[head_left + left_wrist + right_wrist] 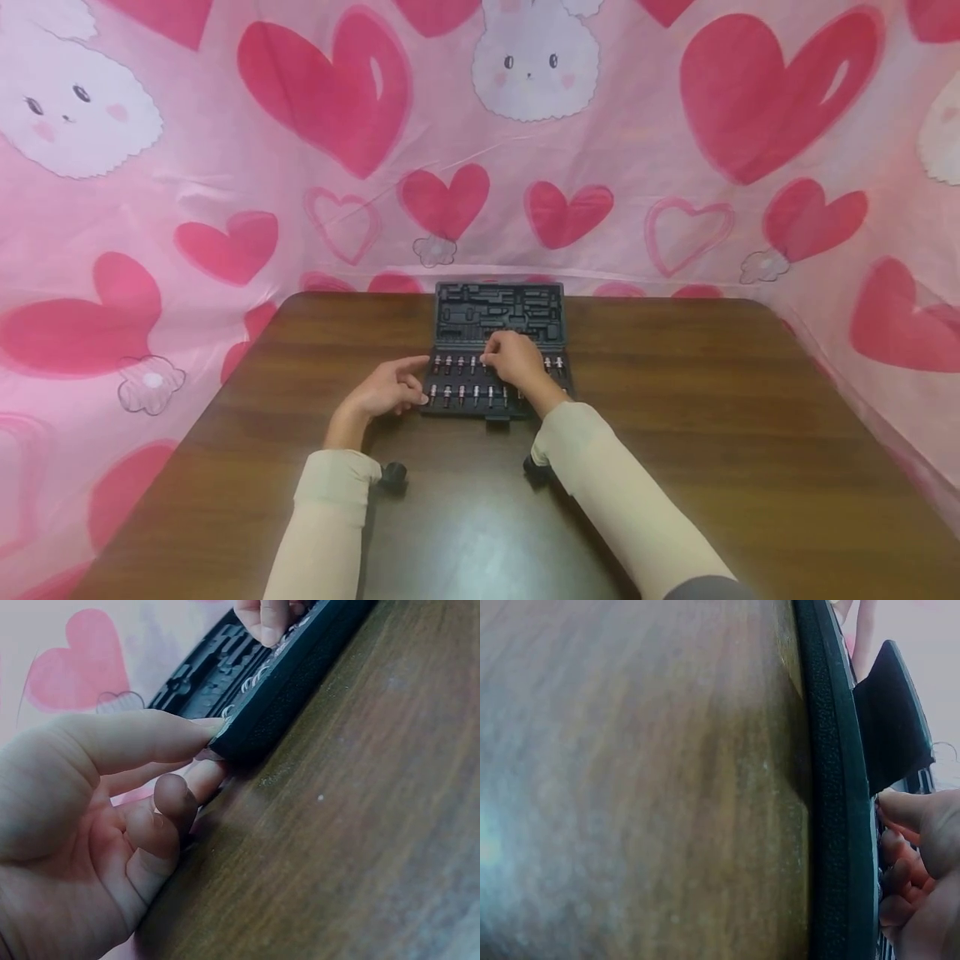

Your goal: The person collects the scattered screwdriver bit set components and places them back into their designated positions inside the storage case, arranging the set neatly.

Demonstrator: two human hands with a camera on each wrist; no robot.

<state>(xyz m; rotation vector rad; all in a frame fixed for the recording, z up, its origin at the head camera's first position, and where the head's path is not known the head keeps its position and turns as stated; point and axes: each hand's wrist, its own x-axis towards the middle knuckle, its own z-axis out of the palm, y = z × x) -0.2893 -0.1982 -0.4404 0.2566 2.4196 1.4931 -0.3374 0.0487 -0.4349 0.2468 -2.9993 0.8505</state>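
A black hinged tool case [504,407] lies open, holding two rows of small silvery socket bits [447,395]. Its lid [457,292] stands raised behind, with moulded recesses. At the left side is my left hand [386,387], its thumb and outstretched index finger touching the case's edge; in the left wrist view the thumb [165,739] meets the corner. My right hand [517,360] reaches over the back row, its thumb and fingers pinching a socket bit that they mostly cover. In the right wrist view the case's rim hides those fingertips.
A brown wood-grain table [675,467] carries the case near its far edge. A front latch [892,720] sticks out from the case. Pink heart-patterned cloth [510,150] hangs behind and at both sides. Dark wrist-worn devices [393,478] show below the cuffs.
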